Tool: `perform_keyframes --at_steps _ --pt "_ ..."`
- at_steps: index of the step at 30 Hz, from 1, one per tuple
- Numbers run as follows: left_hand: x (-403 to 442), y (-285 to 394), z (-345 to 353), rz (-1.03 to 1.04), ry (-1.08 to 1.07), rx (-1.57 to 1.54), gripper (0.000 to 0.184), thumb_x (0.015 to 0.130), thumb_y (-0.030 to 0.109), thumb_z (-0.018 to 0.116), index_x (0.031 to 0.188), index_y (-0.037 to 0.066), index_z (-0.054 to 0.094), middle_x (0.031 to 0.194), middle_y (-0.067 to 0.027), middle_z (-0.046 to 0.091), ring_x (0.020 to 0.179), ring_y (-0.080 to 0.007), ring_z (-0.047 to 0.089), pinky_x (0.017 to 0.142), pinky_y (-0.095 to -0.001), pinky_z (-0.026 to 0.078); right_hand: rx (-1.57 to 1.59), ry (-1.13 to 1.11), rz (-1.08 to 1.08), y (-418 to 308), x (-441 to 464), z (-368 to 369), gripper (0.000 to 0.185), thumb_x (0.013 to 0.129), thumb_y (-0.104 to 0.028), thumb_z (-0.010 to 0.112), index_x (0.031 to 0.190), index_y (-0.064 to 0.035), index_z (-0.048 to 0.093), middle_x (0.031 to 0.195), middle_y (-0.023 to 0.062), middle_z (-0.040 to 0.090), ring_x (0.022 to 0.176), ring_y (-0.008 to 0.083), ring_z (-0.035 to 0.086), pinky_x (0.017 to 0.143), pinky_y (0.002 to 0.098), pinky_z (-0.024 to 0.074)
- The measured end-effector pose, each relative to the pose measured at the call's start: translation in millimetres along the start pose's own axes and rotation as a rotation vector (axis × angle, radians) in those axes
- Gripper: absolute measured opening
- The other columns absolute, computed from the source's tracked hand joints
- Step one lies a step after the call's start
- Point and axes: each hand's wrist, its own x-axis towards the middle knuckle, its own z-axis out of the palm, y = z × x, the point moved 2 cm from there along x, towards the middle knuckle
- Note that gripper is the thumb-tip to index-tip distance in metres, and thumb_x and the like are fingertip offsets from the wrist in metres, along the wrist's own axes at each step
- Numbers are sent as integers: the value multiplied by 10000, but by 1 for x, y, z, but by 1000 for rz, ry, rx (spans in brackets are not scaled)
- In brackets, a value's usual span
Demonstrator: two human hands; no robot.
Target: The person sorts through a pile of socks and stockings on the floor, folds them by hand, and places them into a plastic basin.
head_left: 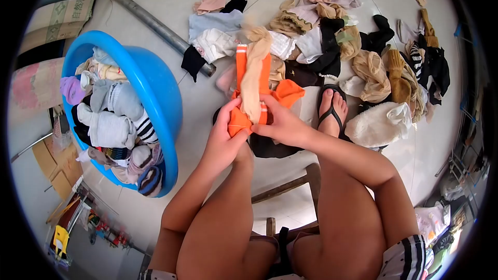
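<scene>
Between my knees, my left hand and my right hand are closed on a pair of orange socks with white stripes. A long beige sock lies over the orange ones, its lower end between my two hands and its upper end slightly blurred. My thumbs almost meet at the bottom of the orange fabric. Beneath and just beyond the hands are more loose socks, among them a white one and a black one.
On the left stands a blue tub filled with rolled socks. Loose socks spread across the tiled floor ahead and to the right, including a fluffy white one. A metal pole lies behind the tub. My sandalled foot is among the socks.
</scene>
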Motion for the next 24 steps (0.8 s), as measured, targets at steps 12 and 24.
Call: perform_keyframes --at_steps 12,24 --pt "83 25 -15 105 207 583 627 790 272 627 1260 -14 327 1134 -190 501 1011 -260 497 842 -331 415 40 793 -235 -106 -25 -133 377 855 -96 538 1205 -36 413 1022 53 552 922 98 542 793 223 440" --pt "61 82 13 312 411 -208 215 830 90 558 1013 -4 496 857 -27 569 781 -66 535 662 -208 438 -1383 1185 -822 -164 -88 -162 274 704 -14 695 966 -31 613 823 56 600 657 144 537 631 251 455"
